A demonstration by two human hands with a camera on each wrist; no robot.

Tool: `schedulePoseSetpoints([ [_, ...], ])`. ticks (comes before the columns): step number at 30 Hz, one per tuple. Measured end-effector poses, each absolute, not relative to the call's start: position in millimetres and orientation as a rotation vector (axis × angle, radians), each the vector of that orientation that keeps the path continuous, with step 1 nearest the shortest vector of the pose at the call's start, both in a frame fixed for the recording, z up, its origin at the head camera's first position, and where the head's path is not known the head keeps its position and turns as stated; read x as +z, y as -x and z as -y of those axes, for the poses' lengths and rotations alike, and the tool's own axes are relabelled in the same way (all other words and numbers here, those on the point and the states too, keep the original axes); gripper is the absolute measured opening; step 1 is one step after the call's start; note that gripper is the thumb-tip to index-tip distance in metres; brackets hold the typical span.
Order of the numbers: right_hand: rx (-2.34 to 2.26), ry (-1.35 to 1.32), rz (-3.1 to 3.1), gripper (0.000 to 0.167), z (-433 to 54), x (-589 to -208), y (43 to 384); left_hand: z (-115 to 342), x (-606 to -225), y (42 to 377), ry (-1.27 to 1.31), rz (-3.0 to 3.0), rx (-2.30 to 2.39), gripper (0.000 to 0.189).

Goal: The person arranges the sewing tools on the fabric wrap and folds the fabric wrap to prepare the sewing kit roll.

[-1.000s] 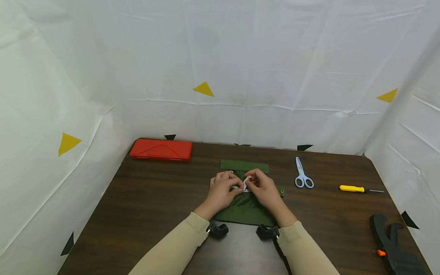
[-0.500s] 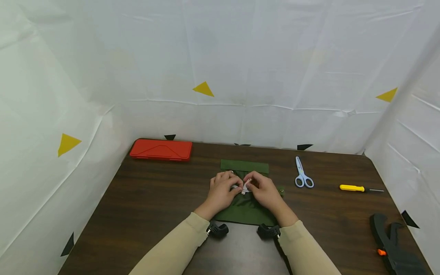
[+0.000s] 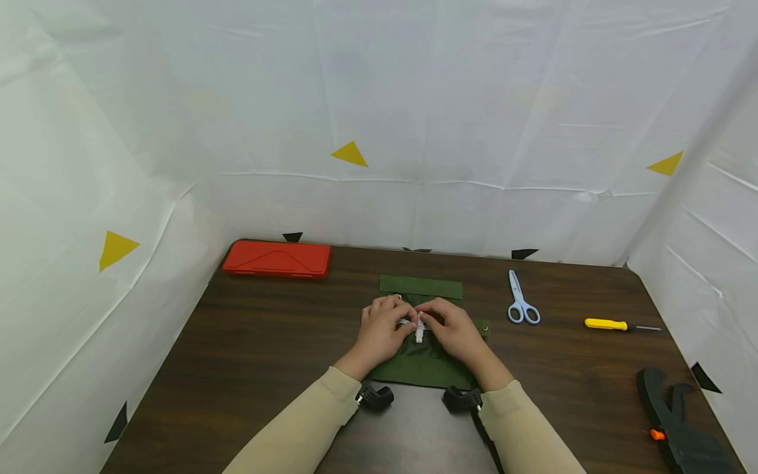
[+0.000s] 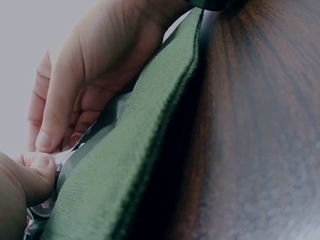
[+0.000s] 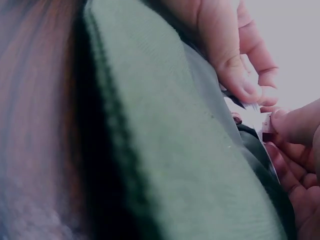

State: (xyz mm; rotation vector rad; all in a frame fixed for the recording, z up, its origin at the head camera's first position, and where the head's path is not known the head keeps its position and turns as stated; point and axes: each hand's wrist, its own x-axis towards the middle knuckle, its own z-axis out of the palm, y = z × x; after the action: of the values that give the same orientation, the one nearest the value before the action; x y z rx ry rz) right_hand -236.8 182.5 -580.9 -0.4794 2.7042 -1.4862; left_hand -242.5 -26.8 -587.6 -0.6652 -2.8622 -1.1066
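A green cloth pouch (image 3: 414,370) lies flat on the table, with its flap (image 3: 421,286) at the far end. Over its middle my left hand (image 3: 381,329) and right hand (image 3: 458,332) meet, fingertips nearly touching. Between them is a narrow white strip (image 3: 420,334) with one end hanging toward me. In the right wrist view, the right thumb and fingers pinch a white strip (image 5: 256,120), and the left thumb and index finger hold it as well. A small reddish-brown round part (image 5: 236,118) shows on the white piece. What it belongs to is hidden.
At the back left sits a red case (image 3: 277,258). Light blue scissors (image 3: 520,299) lie right of the pouch, a yellow-handled screwdriver (image 3: 610,325) farther right. A black clamp-like tool (image 3: 681,421) with an orange part is at the front right. White sheeting (image 3: 414,118) encloses the table.
The white strip has turned from pointing up and right to hanging toward me. My right fingertips have shifted slightly left and closer to the left hand. The left hand stays put.
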Motion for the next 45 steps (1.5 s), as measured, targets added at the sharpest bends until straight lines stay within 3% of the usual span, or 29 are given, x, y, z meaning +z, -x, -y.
schedulePoseSetpoints([
  [13,-1.500,0.404,-2.709,0.013,-183,-582,237,28,-587,242,0.684,2.851,-1.096,0.014],
  [21,-1.581,0.409,-2.659,0.019,-186,-581,238,30,-587,241,0.779,2.942,-0.871,0.050],
  [27,-1.967,0.448,-2.359,0.027,-203,-582,241,29,-583,239,0.837,2.978,-0.741,0.064],
  [32,-2.272,0.452,-2.257,0.030,-226,-583,246,23,-581,228,0.853,3.029,-0.504,0.094],
  [36,-2.587,0.310,-2.250,0.029,-247,-576,249,18,-573,220,0.814,3.064,-0.372,0.110],
  [40,-2.931,0.092,-2.231,0.032,-280,-566,248,17,-564,217,0.744,3.088,-0.418,0.110],
  [42,-2.909,-0.083,-2.430,0.033,-299,-564,245,17,-562,218,0.725,3.098,-0.480,0.107],
  [45,-2.494,-0.536,-2.904,0.032,-324,-566,241,19,-563,222,0.747,3.096,-0.575,0.106],
])
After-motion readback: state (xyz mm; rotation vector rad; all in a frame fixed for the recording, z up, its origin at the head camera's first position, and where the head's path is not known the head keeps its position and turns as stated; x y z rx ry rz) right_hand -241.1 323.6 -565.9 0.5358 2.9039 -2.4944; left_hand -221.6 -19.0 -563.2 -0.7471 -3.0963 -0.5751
